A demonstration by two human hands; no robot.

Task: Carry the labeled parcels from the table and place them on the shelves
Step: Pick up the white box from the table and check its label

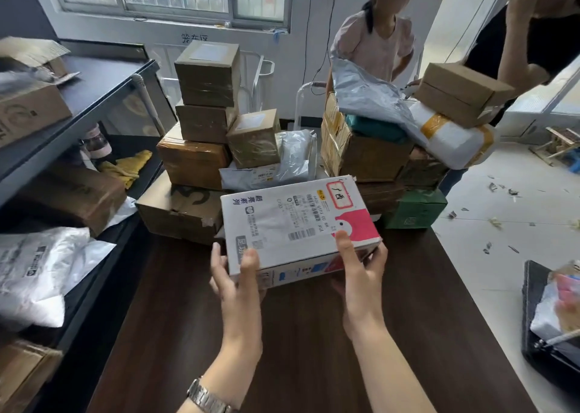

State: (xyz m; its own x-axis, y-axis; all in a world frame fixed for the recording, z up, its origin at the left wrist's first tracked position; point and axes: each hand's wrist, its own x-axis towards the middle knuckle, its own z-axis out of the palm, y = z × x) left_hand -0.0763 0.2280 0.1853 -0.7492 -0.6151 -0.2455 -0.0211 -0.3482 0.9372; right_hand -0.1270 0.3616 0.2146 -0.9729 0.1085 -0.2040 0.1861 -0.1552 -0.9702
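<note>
Shelves (103, 99): left edge of frame, dark, already loaded with boxes and grey bags.
Left hand (233, 279): grip clamped on the white parcel's near-left corner, thumb on top.
White parcel (298, 224): frame centre, labeled, lifted above the desk (298, 334).
Right hand (361, 274): grip pinching the parcel's near-right corner.
Stacked parcels (361, 152): piled behind, upper centre.

- white parcel (298, 224): smooth printed cardboard with a slight sheen, a paper label stuck on top.
- table (314, 334): dark wood-grain surface, smooth, low gloss.
- stacked boxes (205, 77): brown corrugated cardboard wrapped in glossy clear tape.
- grey mailer (367, 95): crinkled shiny plastic film.
- shelves (103, 99): dark, matt-painted metal.
- watch (208, 397): polished metal bracelet.
</note>
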